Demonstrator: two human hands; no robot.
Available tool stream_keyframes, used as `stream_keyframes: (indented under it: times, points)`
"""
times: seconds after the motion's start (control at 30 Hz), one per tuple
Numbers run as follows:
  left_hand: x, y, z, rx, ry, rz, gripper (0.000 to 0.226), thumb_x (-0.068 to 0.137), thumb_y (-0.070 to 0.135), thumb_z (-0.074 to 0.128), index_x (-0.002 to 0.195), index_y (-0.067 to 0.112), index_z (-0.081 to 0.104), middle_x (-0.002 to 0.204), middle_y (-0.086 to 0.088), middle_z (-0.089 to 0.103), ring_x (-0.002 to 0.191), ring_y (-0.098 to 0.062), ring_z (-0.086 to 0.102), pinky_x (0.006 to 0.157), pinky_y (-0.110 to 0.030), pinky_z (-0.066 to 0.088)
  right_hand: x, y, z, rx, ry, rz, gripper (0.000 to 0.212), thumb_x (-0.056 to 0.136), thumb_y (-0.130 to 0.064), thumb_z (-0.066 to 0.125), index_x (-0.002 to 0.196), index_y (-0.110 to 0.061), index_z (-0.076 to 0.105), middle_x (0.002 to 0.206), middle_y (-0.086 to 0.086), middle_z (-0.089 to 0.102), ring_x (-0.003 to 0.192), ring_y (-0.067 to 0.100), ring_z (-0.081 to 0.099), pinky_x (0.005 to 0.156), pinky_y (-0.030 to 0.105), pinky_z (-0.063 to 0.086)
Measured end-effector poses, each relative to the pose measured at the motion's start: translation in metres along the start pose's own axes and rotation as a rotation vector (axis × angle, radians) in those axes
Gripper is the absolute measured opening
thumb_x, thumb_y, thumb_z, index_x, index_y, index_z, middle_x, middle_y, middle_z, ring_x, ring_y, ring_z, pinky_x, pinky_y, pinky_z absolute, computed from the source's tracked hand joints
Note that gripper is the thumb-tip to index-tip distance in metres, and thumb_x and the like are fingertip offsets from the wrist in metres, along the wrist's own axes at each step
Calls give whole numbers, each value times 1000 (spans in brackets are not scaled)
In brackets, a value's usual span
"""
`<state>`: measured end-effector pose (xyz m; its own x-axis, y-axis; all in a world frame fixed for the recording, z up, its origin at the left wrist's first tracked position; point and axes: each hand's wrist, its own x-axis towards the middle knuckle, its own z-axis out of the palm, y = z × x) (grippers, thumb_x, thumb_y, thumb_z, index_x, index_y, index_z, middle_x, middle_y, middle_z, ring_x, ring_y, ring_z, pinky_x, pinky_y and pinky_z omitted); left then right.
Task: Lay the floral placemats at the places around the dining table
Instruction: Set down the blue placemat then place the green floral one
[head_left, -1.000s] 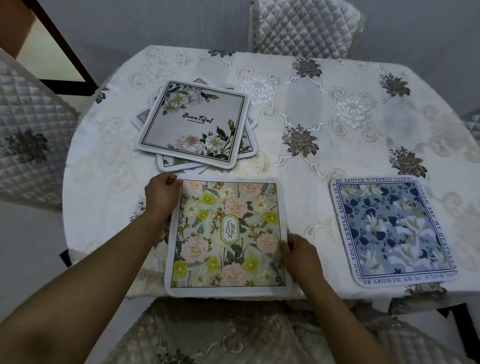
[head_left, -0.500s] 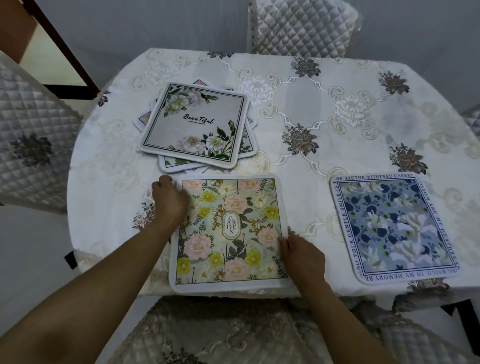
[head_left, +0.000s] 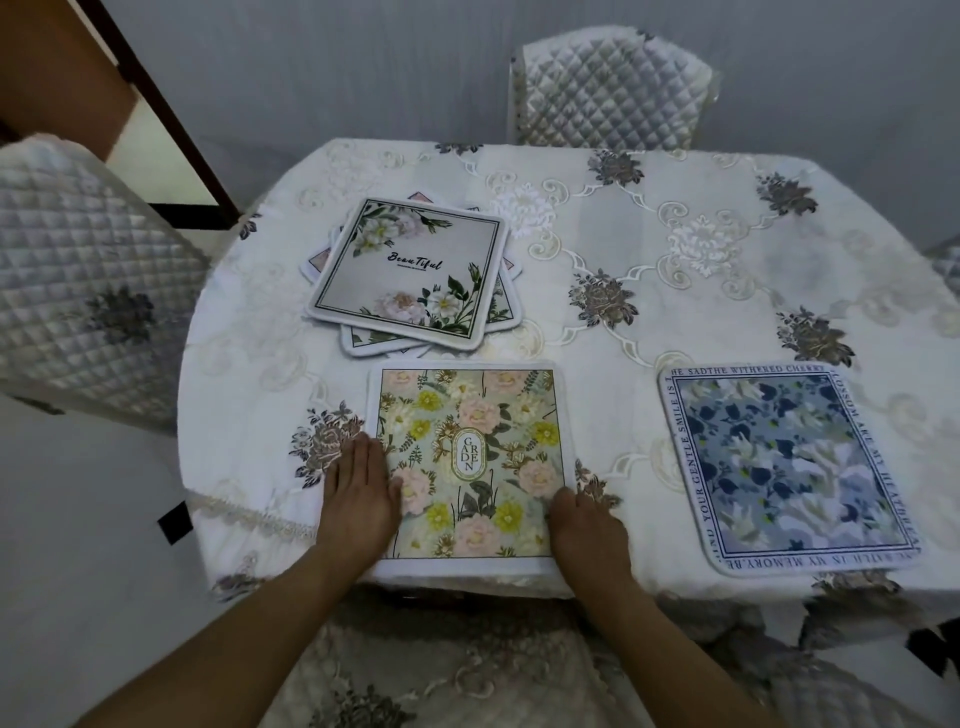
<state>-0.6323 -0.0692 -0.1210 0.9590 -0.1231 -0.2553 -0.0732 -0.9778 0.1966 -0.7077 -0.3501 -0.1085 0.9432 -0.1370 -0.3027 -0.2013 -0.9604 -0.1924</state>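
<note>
Placing step: left hand (head_left: 358, 499) and right hand (head_left: 587, 530), both flat and open, press the "Garden" placemat (head_left: 470, 462) onto the worktop (head_left: 623, 249) at the near edge, gripping nothing; next, probably take the top "Beautiful" placemat (head_left: 410, 273) from the stack.

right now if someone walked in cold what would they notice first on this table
First, the pink-and-yellow garden placemat at the near edge of the table, with the left hand and right hand pressed flat on its lower corners. To its right lies a blue floral placemat with lettering around its border. Behind the garden mat, a loose stack of placemats sits on the patterned tablecloth.
</note>
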Motion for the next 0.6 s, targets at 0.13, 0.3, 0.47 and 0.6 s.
stream_keyframes:
  times: [0.13, 0.3, 0.47, 0.6]
  points:
    - [-5, 6, -24, -25, -67, 3, 58, 99, 34, 34, 148, 5, 21, 159, -20, 19, 148, -34, 13, 121, -50, 19, -3, -8, -17, 27, -85, 30, 21, 95, -21, 33, 107, -15, 48, 107, 9, 62, 96, 31, 61, 81, 46, 53]
    - [-54, 15, -50, -82, -81, -10, 50, 93, 30, 39, 137, 7, 39, 145, -21, 38, 127, -38, 44, 103, -45, 45, -16, -10, -42, -116, -132, -76, 20, 93, -19, 40, 107, -13, 54, 109, 10, 64, 95, 27, 63, 82, 38, 53]
    - [-95, -3, -83, -13, -41, -20, 48, 89, 38, 55, 131, 15, 50, 138, -11, 50, 123, -29, 48, 99, -39, 45, -34, -21, -78, -135, -70, -146, 28, 95, -35, 43, 109, -14, 55, 113, 11, 61, 104, 29, 57, 89, 39, 44]
    - [-108, -21, -128, -98, 111, 6, 36, 90, 34, 57, 121, 16, 57, 120, -8, 61, 108, -27, 58, 86, -35, 50, -53, -47, -117, -163, -18, -184, 30, 96, -36, 42, 114, -15, 53, 116, 11, 59, 108, 31, 54, 93, 41, 40]
